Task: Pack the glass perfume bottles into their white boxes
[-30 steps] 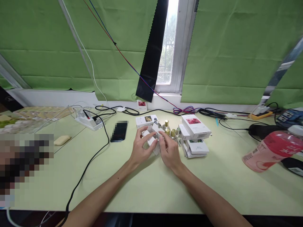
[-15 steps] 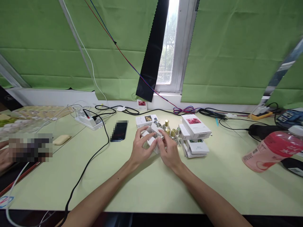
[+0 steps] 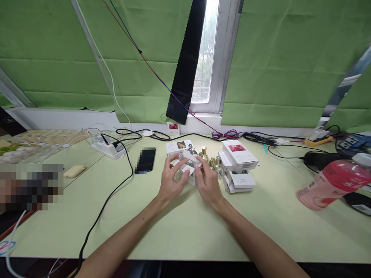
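Observation:
My left hand [image 3: 171, 179] and my right hand [image 3: 209, 183] both grip a small white carton [image 3: 189, 166] with open flaps, held just above the pale green table [image 3: 185, 227]. A silver-capped bottle sits inside or right behind the carton; I cannot tell which. Just behind my right hand stand small gold-capped perfume bottles [image 3: 208, 158]. A white box with a picture label [image 3: 179, 147] lies behind my left hand. A pile of white boxes [image 3: 239, 166] rests to the right of my right hand.
A dark phone [image 3: 145, 160] lies to the left, with a black cable [image 3: 110, 197] and a white power strip [image 3: 108, 148] beyond. A pink bottle [image 3: 333, 183] lies on its side at the right. Cables run along the window sill. Another person's blurred hand [image 3: 29, 185] is at the far left.
My hands have shifted slightly away from me with the carton, and its flaps have spread further apart. The other person's blurred hand at the left has moved a little.

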`<state>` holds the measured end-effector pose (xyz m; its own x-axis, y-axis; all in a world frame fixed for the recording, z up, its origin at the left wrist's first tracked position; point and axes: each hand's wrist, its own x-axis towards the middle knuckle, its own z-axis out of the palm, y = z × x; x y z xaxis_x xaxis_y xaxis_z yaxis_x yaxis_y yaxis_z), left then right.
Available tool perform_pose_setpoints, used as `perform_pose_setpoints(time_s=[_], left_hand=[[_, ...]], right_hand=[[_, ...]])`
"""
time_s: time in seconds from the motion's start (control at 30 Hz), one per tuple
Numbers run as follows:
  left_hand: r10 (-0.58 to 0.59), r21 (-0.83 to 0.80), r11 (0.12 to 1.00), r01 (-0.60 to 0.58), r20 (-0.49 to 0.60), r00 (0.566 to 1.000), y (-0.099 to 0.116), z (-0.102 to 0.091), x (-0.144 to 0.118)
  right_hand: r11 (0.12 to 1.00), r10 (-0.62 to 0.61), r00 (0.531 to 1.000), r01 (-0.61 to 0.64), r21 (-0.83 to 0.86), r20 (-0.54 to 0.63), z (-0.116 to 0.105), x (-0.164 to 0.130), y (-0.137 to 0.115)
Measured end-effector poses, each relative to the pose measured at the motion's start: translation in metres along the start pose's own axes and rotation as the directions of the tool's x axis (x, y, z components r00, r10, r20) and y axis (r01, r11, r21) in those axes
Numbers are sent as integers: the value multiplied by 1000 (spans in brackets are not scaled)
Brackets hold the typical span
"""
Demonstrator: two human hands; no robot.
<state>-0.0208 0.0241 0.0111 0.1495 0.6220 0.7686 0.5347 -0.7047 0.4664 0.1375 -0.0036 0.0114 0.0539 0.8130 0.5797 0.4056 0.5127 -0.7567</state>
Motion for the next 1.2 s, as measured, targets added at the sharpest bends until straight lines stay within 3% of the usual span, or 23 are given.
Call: perform_pose_setpoints(time_s=[0.37,0.5,0.6,0.73,0.8,0.9,1.03,1.2], left_hand=[[-94,-108,990,90,-27,995,1,-3,2],[-206,-203,961,189,-64,977,-2,-1,2],[-366,-347,880,325,-58,929,-6,2,2],[-571,-539,679,497,38,820,-12,6,6],[-639,-604,569,559,105,762,-15,7,7],[-676,-659,445,607,197,710,-17,11,9],[-694,-696,370,615,234,681,-16,15,8],[-692,-666,395,633,237,681,-16,14,8]], right_hand=[[1000,-8,999,7,-20,-49,-2,1,0],[1000,-6,995,7,4,-104,-3,1,1],[1000,-1,989,1,1,-148,-3,1,2],[1000,16,985,-17,-6,-174,-4,2,2],[1000,21,984,-22,-6,-179,-3,2,2],[1000,31,983,-30,7,-182,-3,3,2],[999,44,983,-41,17,-181,-3,3,2],[999,35,981,-37,-9,-189,-3,3,2]])
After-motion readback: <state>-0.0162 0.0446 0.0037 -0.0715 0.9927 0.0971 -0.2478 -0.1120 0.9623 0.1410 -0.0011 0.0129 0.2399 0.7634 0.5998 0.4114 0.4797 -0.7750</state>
